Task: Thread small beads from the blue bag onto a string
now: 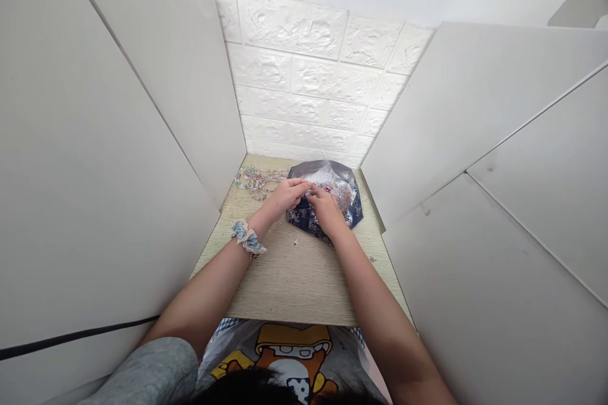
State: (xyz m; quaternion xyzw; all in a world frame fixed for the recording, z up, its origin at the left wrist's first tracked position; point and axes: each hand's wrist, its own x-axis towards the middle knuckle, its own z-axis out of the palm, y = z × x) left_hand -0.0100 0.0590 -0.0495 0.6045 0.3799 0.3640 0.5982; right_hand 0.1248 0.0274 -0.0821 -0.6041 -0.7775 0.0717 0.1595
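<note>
Over a dark blue patterned bag with a silvery lining [304, 218], my two hands meet fingertip to fingertip. Small, mixed-colour beads [341, 192] lie in the bag's open middle. My left hand [286, 196] is closed in a pinch on what looks like the end of a string of beads [256, 182], which lies in loops to its left on the table. My right hand [326, 210] is also pinched, resting above the beads; whatever its fingertips hold is too small to make out. A blue scrunchie with lace edging [248, 238] circles my left wrist.
The narrow wood-grain table [294, 285] ends at a white brick-patterned wall [308, 76]. White panels close it in on the left [156, 76] and right [456, 139]. Small metal fittings [295, 243] dot the tabletop. A black cable [80, 334] runs at lower left.
</note>
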